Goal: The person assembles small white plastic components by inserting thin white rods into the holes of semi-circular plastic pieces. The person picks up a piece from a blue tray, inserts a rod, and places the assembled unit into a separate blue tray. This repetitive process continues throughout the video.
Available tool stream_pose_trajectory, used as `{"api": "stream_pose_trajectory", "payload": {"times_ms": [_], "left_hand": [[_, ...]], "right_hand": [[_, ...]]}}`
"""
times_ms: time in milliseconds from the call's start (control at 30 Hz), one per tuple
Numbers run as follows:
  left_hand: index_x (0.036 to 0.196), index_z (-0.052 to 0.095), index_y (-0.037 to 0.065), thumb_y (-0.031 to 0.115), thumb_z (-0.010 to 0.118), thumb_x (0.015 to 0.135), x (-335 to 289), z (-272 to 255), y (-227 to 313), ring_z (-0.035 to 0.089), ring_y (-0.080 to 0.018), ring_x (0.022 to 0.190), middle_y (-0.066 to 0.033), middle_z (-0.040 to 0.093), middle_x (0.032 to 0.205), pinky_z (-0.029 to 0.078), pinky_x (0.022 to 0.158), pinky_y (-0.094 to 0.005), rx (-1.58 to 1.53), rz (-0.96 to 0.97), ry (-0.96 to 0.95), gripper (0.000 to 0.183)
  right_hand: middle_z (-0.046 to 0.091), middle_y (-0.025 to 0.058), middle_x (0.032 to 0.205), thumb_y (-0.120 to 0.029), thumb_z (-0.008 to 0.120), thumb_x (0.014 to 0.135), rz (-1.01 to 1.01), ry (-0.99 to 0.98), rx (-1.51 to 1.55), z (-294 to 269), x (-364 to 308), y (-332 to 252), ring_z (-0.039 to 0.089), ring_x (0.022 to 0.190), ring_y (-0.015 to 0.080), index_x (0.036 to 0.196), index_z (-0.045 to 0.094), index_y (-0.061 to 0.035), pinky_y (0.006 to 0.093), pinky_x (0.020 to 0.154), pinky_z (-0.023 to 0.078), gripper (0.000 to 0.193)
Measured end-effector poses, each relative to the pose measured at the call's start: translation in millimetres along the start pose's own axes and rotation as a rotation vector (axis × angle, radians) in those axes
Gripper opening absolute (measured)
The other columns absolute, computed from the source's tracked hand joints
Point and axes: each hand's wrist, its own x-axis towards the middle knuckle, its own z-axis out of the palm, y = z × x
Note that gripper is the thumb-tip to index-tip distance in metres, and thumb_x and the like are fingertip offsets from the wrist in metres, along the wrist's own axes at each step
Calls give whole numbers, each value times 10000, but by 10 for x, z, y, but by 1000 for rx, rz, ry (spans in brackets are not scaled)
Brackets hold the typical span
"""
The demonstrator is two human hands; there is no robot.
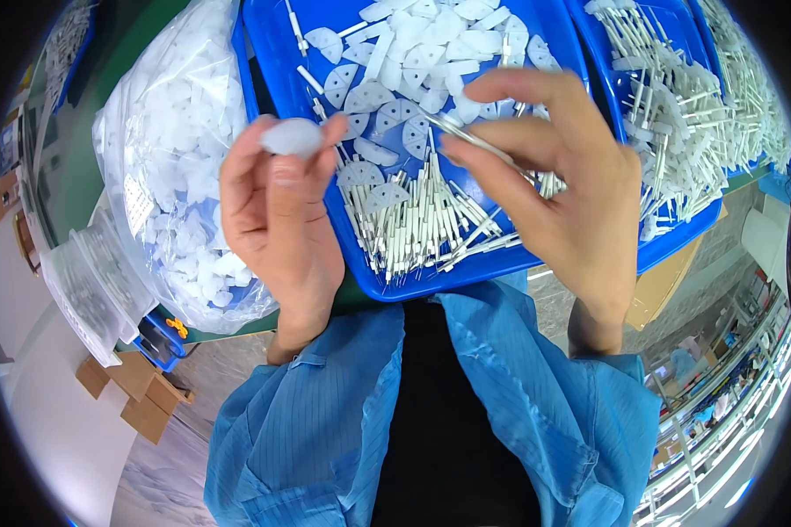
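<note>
My left hand [281,220] pinches a translucent white plastic piece [292,138] with a rounded edge between thumb and fingers, over the left rim of a blue tray [466,283]. Across from it, my right hand [571,176] is closed on a thin pale rod [473,140], whose tip points toward the left hand. The piece and the rod are apart. Inside the tray, flat white plastic pieces [431,48] with small holes are heaped at the far side. A bundle of white rods [417,220] with thin wire ends lies at the near side.
Left of the tray stands a large clear bag [180,167] full of white plastic pieces. On the right, a second blue tray [677,249] holds more rods with white pieces among them. White plastic reels [97,272] and cardboard [141,395] are at the lower left.
</note>
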Motion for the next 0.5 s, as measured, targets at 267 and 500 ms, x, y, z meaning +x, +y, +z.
{"api": "stream_pose_trajectory", "payload": {"times_ms": [267,500], "left_hand": [[1168,546,-70,15,609,914,-90,73,-169,673,-306,989,-173,633,1105,560,882,-337,-171,-150,-160,275],[1131,579,-80,-131,655,815,-107,41,-272,655,-248,1030,-198,602,1160,542,891,-316,-98,-88,-293,329]], "right_hand": [[666,79,894,2,502,952,166,-40,243,181,-433,5,565,580,88,1103,549,-3,203,588,461,158],[624,60,701,10,617,882,45,61,-4,315,-346,-12,588,534,86,956,607,-10,215,491,441,78]]}}
